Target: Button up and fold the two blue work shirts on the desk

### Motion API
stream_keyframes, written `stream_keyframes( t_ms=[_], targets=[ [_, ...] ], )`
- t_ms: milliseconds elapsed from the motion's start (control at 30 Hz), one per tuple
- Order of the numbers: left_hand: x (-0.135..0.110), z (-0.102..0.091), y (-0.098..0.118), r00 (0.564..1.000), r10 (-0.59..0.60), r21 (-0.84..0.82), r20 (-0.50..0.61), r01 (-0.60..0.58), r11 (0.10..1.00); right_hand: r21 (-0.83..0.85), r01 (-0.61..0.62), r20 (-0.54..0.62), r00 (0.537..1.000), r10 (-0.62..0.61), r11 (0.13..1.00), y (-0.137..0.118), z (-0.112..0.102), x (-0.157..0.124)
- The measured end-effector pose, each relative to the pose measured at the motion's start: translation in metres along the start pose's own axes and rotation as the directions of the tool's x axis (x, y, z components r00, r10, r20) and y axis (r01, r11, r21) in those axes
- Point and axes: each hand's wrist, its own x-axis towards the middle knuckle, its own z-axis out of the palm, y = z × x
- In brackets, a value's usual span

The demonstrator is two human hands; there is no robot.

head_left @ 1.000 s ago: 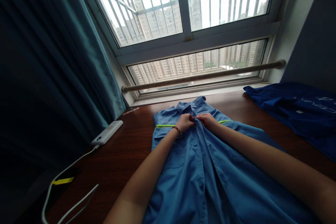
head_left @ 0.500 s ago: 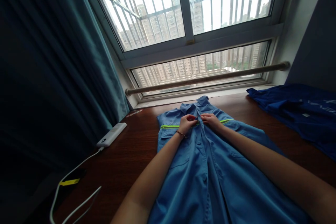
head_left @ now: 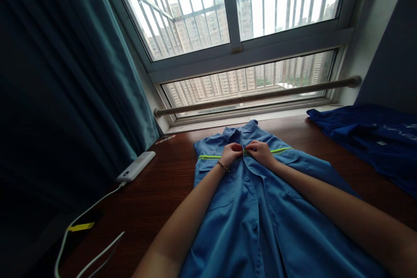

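A blue work shirt [head_left: 224, 213] with a yellow-green stripe lies spread on the dark wooden surface, its collar toward the window. My left hand [head_left: 232, 153] pinches the front placket at stripe height, from the left side. Close beside it, my right hand [head_left: 259, 152] grips the other front edge, fingertips nearly meeting the left ones. Whatever lies between the fingertips is too small to make out. Lower down, a button [head_left: 246, 179] shows on the front, and the two front panels hang apart there. A beaded bracelet [head_left: 223, 166] circles my left wrist.
At the right lies a darker blue garment [head_left: 365, 134]. A white power bank [head_left: 137, 167] with a white cable [head_left: 94, 206] rests on the left, near the curtain [head_left: 107, 74]. A rail [head_left: 257, 97] crosses in front of the window. A yellow tag [head_left: 81, 227] sits at lower left.
My right hand has shifted slightly left, closer to my left hand. The raised placket edge between the hands now lies flatter, and the right panel's edge curves away below them.
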Motion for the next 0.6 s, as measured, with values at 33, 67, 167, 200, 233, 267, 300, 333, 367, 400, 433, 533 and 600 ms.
stream_keyframes(
  t_ms=[33,67,167,200,233,267,300,333,367,400,433,533,600],
  targets=[
    [0.000,0.000,0.000,1.000,0.012,0.002,-0.004,-0.012,1.000,-0.001,-0.007,-0.006,1.000,0.007,1.000,-0.001,0.000,0.000],
    [0.000,0.001,0.000,1.000,0.024,0.010,-0.003,-0.024,1.000,0.005,-0.020,-0.011,1.000,0.020,1.000,-0.002,0.000,0.000],
    [-0.002,0.001,0.001,0.999,0.053,0.041,0.010,-0.053,0.998,0.027,-0.099,0.001,0.995,0.099,0.995,-0.001,0.000,0.001],
    [-0.002,0.001,0.001,0.998,0.063,0.050,0.013,-0.064,0.997,0.035,-0.135,0.014,0.991,0.134,0.990,0.000,0.000,0.001],
    [-0.002,0.001,0.001,0.997,0.075,0.060,0.014,-0.076,0.995,0.045,-0.167,0.029,0.986,0.166,0.985,0.001,0.000,0.002],
    [-0.001,0.001,0.001,0.996,0.089,0.071,0.012,-0.090,0.993,0.056,-0.196,0.043,0.980,0.194,0.979,0.003,0.000,0.004],
    [0.000,0.001,0.000,0.995,0.104,0.083,0.006,-0.104,0.991,0.069,-0.219,0.053,0.975,0.215,0.973,0.005,0.001,0.005],
    [0.001,0.002,0.000,0.993,0.118,0.093,-0.002,-0.117,0.989,0.086,-0.236,0.060,0.971,0.231,0.968,0.008,0.001,0.007],
    [0.003,0.002,0.000,0.991,0.131,0.102,-0.010,-0.129,0.986,0.109,-0.251,0.066,0.967,0.244,0.962,0.011,0.002,0.009],
    [0.006,0.003,-0.001,0.989,0.144,0.108,-0.018,-0.141,0.984,0.139,-0.266,0.074,0.963,0.257,0.954,0.015,0.003,0.011],
    [0.009,0.005,-0.001,0.987,0.158,0.114,-0.028,-0.154,0.981,0.174,-0.284,0.081,0.959,0.273,0.943,0.019,0.004,0.013],
    [0.016,0.010,-0.003,0.975,0.213,0.134,-0.058,-0.204,0.970,0.293,-0.360,0.085,0.932,0.351,0.886,0.029,0.007,0.017],
    [0.018,0.014,-0.004,0.968,0.233,0.116,-0.096,-0.222,0.968,0.354,-0.401,0.077,0.913,0.400,0.845,0.033,0.008,0.017]
  ],
)
